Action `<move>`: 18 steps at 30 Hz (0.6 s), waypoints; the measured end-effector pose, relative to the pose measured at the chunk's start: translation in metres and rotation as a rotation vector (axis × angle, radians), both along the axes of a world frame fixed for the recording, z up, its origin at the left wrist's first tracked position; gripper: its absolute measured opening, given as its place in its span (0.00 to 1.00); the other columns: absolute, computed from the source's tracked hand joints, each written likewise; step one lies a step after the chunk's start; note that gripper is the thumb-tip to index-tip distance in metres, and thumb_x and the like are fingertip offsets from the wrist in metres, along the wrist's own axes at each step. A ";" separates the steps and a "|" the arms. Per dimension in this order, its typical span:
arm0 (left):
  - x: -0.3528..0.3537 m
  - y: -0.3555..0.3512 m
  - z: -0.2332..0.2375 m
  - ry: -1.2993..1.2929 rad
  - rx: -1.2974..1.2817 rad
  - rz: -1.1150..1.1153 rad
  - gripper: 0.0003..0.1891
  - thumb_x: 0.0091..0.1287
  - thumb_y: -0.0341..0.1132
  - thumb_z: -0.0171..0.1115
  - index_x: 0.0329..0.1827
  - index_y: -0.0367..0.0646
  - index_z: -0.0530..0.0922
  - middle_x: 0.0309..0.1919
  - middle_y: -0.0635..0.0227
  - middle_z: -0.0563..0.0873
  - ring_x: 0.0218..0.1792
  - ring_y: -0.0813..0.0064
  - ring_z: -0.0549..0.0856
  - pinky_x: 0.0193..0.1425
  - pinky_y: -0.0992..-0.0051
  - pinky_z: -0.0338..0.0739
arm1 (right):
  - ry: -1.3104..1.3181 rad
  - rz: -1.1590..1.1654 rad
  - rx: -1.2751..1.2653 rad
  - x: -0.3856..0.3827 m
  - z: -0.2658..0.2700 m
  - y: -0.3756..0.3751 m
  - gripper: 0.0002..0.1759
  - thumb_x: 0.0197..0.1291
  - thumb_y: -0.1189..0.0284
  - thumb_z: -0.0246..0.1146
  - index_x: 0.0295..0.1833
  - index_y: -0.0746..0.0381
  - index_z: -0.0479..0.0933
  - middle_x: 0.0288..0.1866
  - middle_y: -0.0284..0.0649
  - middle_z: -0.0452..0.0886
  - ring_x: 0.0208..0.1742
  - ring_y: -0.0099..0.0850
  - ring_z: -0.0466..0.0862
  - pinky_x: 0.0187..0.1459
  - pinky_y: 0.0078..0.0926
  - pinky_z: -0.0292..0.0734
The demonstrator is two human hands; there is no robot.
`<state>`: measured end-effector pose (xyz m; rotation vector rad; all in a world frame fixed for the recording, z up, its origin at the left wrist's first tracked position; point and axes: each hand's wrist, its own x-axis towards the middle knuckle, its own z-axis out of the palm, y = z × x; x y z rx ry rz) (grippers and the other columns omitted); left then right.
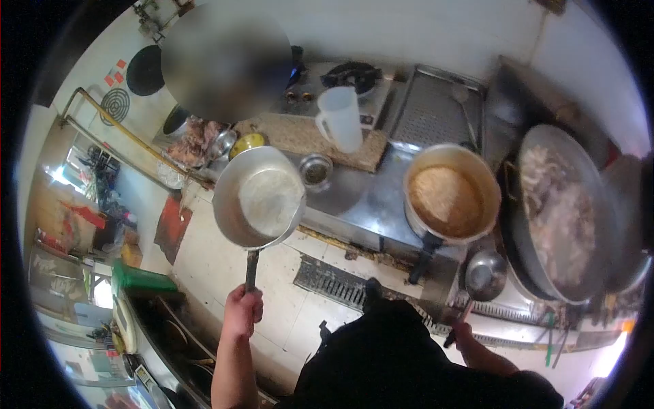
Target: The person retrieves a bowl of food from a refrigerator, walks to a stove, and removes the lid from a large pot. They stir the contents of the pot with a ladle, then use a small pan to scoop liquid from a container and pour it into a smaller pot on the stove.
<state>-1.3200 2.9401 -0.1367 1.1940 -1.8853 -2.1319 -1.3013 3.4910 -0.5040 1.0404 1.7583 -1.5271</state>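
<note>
My left hand [244,311] is closed around the dark handle of a metal saucepan [227,204], lifted over the floor with its pale, scuffed inside facing up. Low on the right, my right hand [469,341] grips a ladle [486,275] by its handle, the round metal bowl pointing away from me. Beyond the ladle stands a second saucepan [417,221] with brown, foamy liquid in it. Right of the ladle, a large wok [605,235] holds pale, cut-up food with steam over it.
A translucent jug [340,121] sits on a stone-coloured board [286,144], beside a small metal bowl [316,170]. Behind are a burner [351,75] and a perforated tray [439,105]. Floor grates [330,283] run before the counter. A green bin [143,277] stands left; a blurred patch covers the upper left.
</note>
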 end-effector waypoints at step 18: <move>-0.572 -0.164 -0.069 0.011 0.048 -0.609 0.06 0.58 0.33 0.54 0.25 0.46 0.68 0.14 0.76 0.68 0.11 0.84 0.63 0.12 0.80 0.53 | -0.174 -1.097 0.307 0.001 0.139 -0.224 0.13 0.52 0.67 0.51 0.19 0.54 0.56 0.08 0.30 0.56 0.05 0.25 0.57 0.06 0.24 0.49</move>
